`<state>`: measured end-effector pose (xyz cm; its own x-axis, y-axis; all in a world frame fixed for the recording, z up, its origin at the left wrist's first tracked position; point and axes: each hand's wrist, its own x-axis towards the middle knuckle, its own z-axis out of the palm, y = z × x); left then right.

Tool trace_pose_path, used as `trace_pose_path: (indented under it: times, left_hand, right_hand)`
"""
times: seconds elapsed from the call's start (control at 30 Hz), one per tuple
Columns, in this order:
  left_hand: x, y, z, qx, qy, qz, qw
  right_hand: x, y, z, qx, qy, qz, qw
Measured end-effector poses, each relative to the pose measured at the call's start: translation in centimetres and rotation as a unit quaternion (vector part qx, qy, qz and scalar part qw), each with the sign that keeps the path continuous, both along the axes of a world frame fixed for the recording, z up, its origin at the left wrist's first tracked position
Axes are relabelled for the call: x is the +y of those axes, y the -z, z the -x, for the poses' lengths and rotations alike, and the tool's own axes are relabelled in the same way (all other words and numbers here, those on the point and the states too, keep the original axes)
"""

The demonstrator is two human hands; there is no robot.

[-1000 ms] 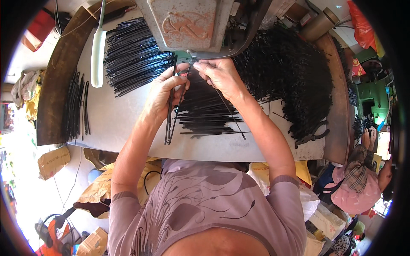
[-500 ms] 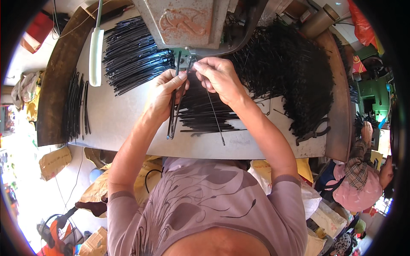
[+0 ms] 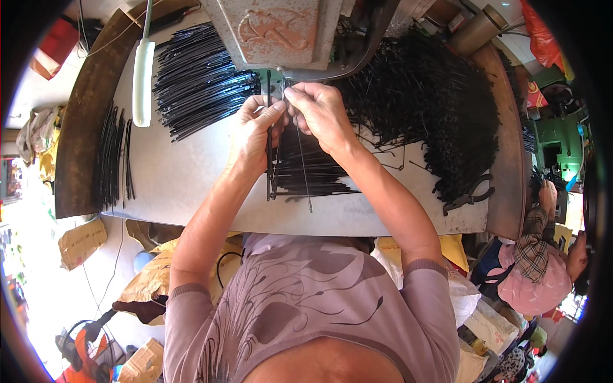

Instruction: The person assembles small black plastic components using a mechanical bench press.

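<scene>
Just beneath the grey machine head (image 3: 274, 38), my two hands are close together. My left hand (image 3: 257, 131) pinches a few thin black metal rods (image 3: 269, 169), like umbrella ribs; they stand nearly upright in the picture. Beside it my right hand (image 3: 322, 118) is closed, fingertips at the small metal part under the machine. A thinner rod (image 3: 305, 169) hangs down from the right fingers, its lower end over the table. What exactly the fingertips grip is partly hidden. More black rods (image 3: 316, 172) lie flat on the table below my hands.
A neat stack of black rods (image 3: 198, 83) lies left of the machine, a large tangled heap (image 3: 434, 96) right of it. A white tube (image 3: 143, 83) hangs at the left. Pliers-like tool (image 3: 476, 195) rests near the right rim (image 3: 507, 140). Another person (image 3: 533, 274) sits at far right.
My left hand has shifted right, closer to my right hand, and its rods have swung more upright. The thinner rod's lower end has swung left. My right hand has moved slightly left.
</scene>
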<state>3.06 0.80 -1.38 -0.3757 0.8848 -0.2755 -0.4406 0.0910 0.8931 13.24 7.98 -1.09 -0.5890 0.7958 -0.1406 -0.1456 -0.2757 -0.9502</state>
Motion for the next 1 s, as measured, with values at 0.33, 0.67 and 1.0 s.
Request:
trace_pose_path:
  times: [0.33, 0.67, 1.0]
  left_hand:
    - [0.5, -0.8, 0.0, 0.006, -0.039, 0.021, 0.999]
    - [-2.3, -3.7, 5.8, 0.194, 0.078, 0.102, 0.972]
    - [-4.8, -3.7, 4.5, 0.757, 0.101, -0.024, 0.645]
  right_hand:
    - [0.4, -1.7, -1.8, -0.148, -0.045, -0.074, 0.985]
    - [4.8, -2.3, -11.3, -0.279, 0.02, -0.205, 0.938]
    - [2.7, -2.1, -10.0, -0.492, -0.1, -0.524, 0.688]
